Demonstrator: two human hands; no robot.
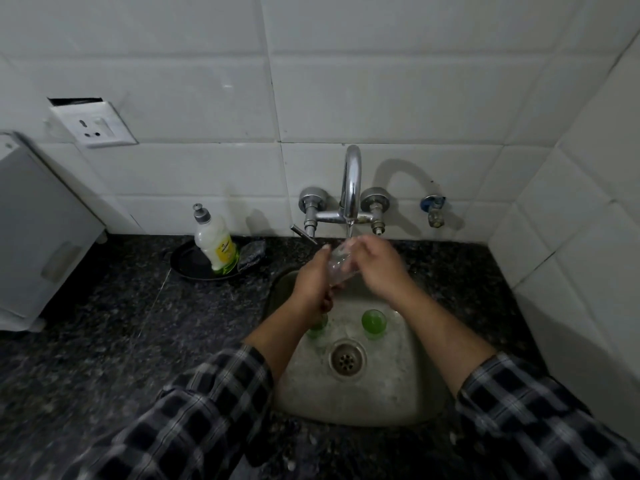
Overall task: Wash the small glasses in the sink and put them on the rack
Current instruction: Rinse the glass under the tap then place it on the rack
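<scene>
A clear glass [337,266] is held tilted at the centre of the frame, directly under the stream from the tap [351,181], so that water runs over it. It is gripped round its lower part by the left hand [313,289], fingers curled close. Its upper end is wrapped by the curled fingers of the right hand [377,268], presumably for rubbing the rim. 2 green glasses [374,322] are seen standing in the sink [398,393] below, 1 partly hidden by the left wrist, apparently awaiting washing. No rack can be seen.
</scene>
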